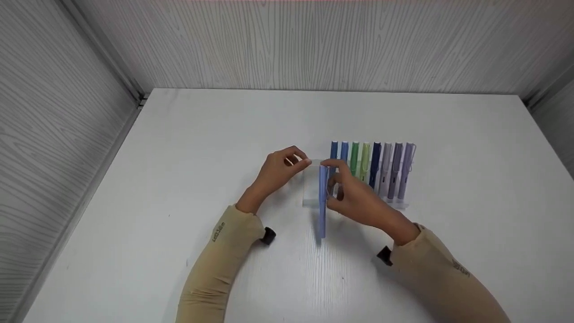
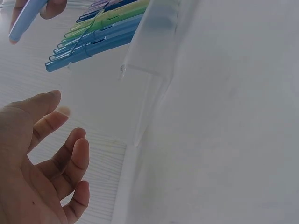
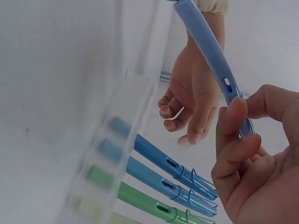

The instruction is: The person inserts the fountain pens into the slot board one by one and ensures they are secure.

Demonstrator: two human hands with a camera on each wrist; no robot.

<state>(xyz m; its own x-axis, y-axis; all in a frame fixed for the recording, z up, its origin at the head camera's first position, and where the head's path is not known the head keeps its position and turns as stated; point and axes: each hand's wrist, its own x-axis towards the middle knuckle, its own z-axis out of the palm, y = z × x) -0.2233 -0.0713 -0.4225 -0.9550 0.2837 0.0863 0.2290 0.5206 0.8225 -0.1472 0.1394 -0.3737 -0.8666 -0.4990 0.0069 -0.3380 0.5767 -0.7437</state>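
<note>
My right hand point(image 1: 358, 199) pinches a light blue pen point(image 1: 322, 204) between thumb and fingers. In the head view the pen stands upright in front of a clear pen stand point(image 1: 311, 186); the right wrist view shows its barrel with a small oval window. My left hand point(image 1: 279, 170) is by the stand's left side, its fingers loosely bent and holding nothing. Several pens stand in a row in the stand, among them a dark blue pen point(image 1: 375, 163), a green pen point(image 1: 354, 157) and a purple pen point(image 1: 406, 170). The right hand partly hides the blue pens at the row's left.
The stand rests on a white table point(image 1: 215, 130). Its left portion, beside the blue pens, holds no pen. Behind the table rises a grey wood-grain panel point(image 1: 287, 45), with another panel point(image 1: 58, 112) along the left. Tan sleeves point(image 1: 228, 251) cover both forearms.
</note>
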